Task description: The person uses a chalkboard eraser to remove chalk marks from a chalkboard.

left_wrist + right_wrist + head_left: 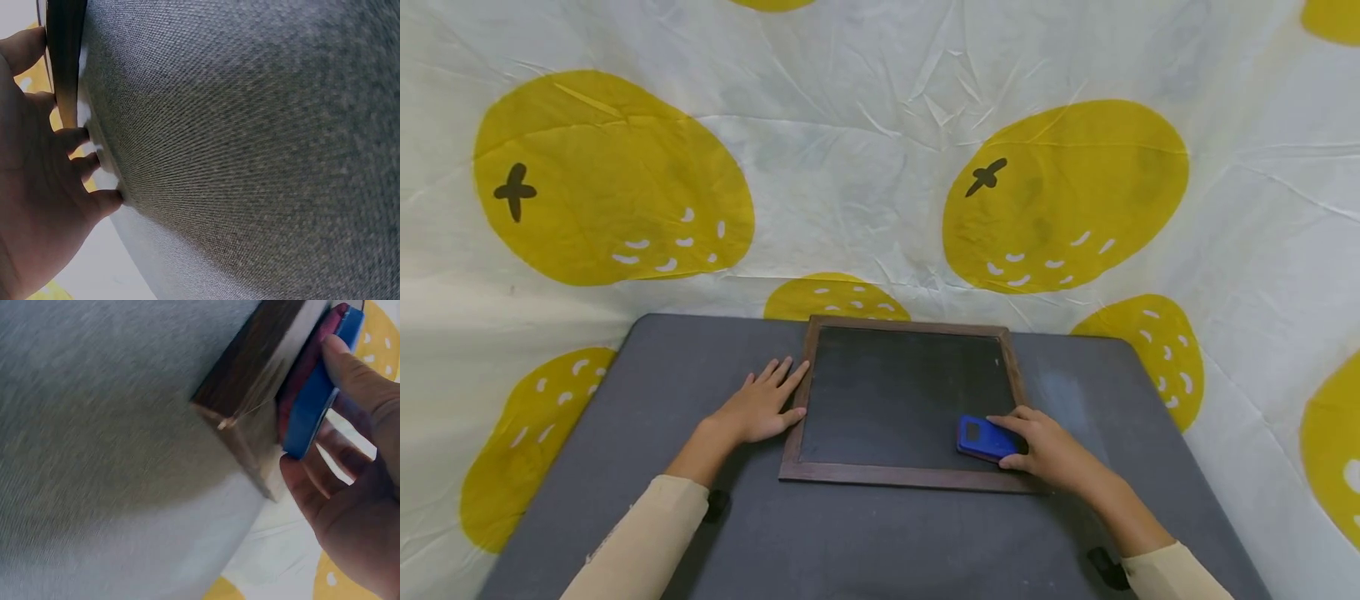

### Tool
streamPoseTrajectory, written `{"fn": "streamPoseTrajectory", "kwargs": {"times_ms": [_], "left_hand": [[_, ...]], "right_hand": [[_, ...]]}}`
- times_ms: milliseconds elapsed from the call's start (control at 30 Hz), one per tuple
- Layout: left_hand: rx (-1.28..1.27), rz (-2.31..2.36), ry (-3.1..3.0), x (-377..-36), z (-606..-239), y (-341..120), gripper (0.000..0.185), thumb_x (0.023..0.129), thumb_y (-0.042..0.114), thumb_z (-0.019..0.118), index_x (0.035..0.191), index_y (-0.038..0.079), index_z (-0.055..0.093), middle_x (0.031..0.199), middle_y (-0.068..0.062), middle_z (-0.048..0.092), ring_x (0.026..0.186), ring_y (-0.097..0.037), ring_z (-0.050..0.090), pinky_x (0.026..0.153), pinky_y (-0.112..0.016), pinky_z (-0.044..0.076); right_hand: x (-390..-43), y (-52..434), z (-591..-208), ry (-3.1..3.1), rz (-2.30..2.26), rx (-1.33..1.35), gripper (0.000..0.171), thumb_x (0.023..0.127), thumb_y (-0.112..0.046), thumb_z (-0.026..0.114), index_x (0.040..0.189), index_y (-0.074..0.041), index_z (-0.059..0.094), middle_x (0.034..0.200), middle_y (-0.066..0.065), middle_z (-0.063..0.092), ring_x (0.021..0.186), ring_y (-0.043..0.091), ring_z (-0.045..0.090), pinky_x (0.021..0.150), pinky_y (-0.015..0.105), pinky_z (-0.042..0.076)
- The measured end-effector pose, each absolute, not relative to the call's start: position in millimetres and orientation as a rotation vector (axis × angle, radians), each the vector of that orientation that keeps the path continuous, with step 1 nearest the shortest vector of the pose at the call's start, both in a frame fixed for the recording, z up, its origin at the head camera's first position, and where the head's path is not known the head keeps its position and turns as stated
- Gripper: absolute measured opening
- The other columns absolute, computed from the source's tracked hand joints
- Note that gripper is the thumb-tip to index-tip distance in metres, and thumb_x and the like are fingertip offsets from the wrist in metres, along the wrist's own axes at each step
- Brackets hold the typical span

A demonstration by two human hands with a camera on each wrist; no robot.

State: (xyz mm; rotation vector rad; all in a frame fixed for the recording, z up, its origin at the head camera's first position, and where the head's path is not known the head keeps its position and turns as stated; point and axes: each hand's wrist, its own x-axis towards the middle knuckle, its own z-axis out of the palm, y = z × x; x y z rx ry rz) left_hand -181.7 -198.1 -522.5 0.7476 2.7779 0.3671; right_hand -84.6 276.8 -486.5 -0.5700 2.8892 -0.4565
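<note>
A small chalkboard [895, 392] with a brown wooden frame [910, 477] lies flat on the grey table. My right hand [1051, 447] grips a blue chalkboard eraser [988, 437] at the board's lower right corner, thumb on one side and fingers on the other. In the right wrist view, the eraser's dark red felt side [312, 359] faces the board. My left hand [760, 406] has its fingers spread, with thumb and index fingertip at the frame's left side. The left wrist view shows the other left fingertips [106, 201] on the table surface.
The grey table [880, 542] reaches past the board on both sides, with a pale smear [1063, 396] to its right. Behind and around it hangs a white cloth [850, 192] printed with yellow fruit. A small white mark [997, 362] shows on the board's upper right.
</note>
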Motion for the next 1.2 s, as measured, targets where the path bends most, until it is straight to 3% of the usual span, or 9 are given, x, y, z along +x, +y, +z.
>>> {"fn": "streamPoseTrajectory", "kwargs": {"times_ms": [567, 833, 1200], "left_hand": [[0.737, 0.379, 2.770, -182.5, -527.2, -203.9, 0.079, 0.107, 0.055, 0.045, 0.168, 0.018, 0.011, 0.172, -0.022, 0.012, 0.158, -0.048, 0.009, 0.119, -0.076, 0.014], [0.749, 0.363, 2.772, -186.5, -537.2, -205.7, 0.080, 0.106, 0.062, 0.039, 0.169, 0.023, 0.008, 0.173, -0.019, 0.010, 0.159, -0.046, 0.008, 0.120, -0.075, 0.013], [0.726, 0.379, 2.769, -185.8, -533.4, -200.2, 0.078, 0.107, 0.056, 0.043, 0.168, 0.020, 0.010, 0.173, -0.020, 0.010, 0.159, -0.046, 0.008, 0.120, -0.075, 0.012]], "right_hand": [[-91.3, 251.6, -490.1, 2.902, -0.419, -0.673, 0.066, 0.084, -0.032, 0.086, 0.142, -0.008, 0.064, 0.117, 0.007, 0.065, 0.102, 0.023, 0.062, 0.085, 0.045, 0.056], [-105.2, 192.5, -486.3, 2.835, -0.384, -0.823, 0.066, 0.087, -0.032, 0.084, 0.144, -0.007, 0.062, 0.121, 0.011, 0.064, 0.102, 0.023, 0.061, 0.083, 0.041, 0.054], [-115.8, 84.8, -485.7, 2.841, -0.128, -0.980, 0.066, 0.093, -0.045, 0.076, 0.148, -0.012, 0.059, 0.117, 0.005, 0.063, 0.094, 0.017, 0.057, 0.081, 0.031, 0.053]]}}
